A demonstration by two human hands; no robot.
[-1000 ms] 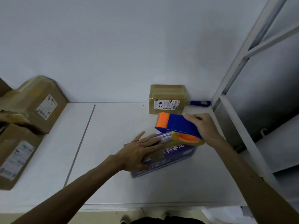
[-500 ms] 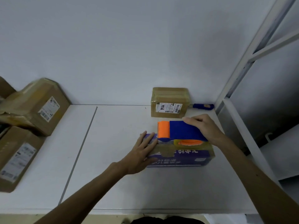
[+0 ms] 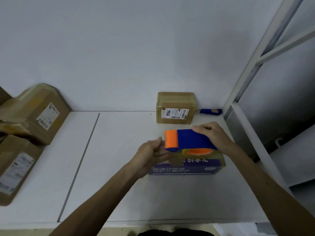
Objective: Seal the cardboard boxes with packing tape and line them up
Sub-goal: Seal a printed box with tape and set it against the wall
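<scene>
Now, on the desk (image 3: 119,193) the box (image 3: 196,168) lies toward the right, with the dispenser (image 3: 190,139) on top, gripped by the right hand (image 3: 213,135). The left hand (image 3: 150,155) grips the box's left end. I'd pull rightward, pressing flat along the seam.

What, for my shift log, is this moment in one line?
phase: taping purple box | right hand: grips tape dispenser | left hand: holds box end

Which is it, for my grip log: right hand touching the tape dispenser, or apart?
Touching. Head view: the right hand wraps its fingers over the tape dispenser body.
</scene>
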